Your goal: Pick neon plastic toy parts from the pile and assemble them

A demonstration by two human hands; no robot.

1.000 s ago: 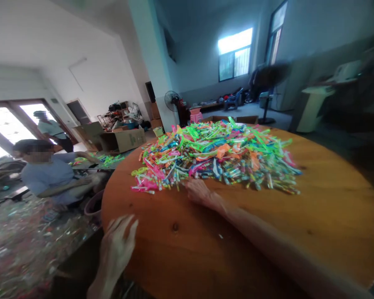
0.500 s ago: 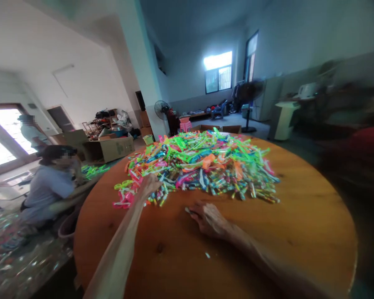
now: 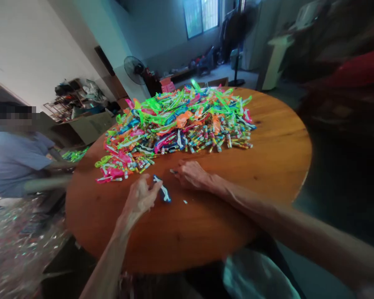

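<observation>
My left hand (image 3: 141, 194) is over the table just in front of the pile. Between its thumb and fingers it pinches a small blue-and-white plastic piece (image 3: 164, 192), whose exact kind I cannot make out. To the right of it, my right hand (image 3: 190, 173) rests on the wood with curled fingers; a small pale tip (image 3: 173, 171) pokes out of them, the rest hidden. Beyond both hands lies a big heap of plastic pieces (image 3: 183, 119) in green, orange, pink and blue, with short patterned tubes along its front edge.
The round wooden table (image 3: 268, 166) carries the heap. A tiny white scrap (image 3: 185, 202) lies near me. At the left sits a person (image 3: 15, 162) beside clear plastic wrapping (image 3: 25, 249) on the floor. Cardboard boxes (image 3: 92, 126) and a fan (image 3: 135, 69) stand behind.
My left hand has come back from the heap's left edge toward me, now with the blue-and-white piece. The right hand remains closed near the heap's front. The view has tilted downward.
</observation>
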